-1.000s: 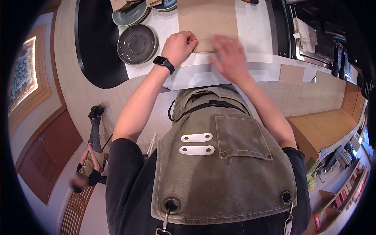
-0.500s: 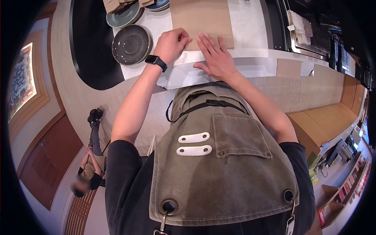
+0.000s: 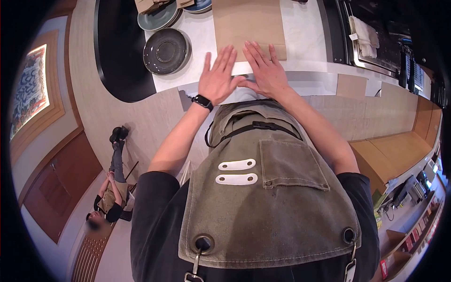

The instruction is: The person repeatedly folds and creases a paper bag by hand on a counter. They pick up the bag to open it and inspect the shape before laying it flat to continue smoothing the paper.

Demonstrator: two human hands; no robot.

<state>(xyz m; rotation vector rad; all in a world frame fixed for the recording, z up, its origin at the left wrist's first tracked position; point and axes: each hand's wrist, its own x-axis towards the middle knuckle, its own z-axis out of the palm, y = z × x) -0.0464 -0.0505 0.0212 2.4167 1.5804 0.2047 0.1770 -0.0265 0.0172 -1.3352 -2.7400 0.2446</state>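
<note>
left hand (image 3: 218, 76): fingers extended | right hand (image 3: 268, 75): fingers extended | thumbs adjacent

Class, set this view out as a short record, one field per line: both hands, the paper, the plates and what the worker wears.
Left hand: open, fingers over the paper's near edge
Right hand: open, fingers spread over the same edge
Brown paper: flat on the white counter
Dark plate: left of the paper
Worn: olive apron, black shirt, dark watch on left wrist
</note>
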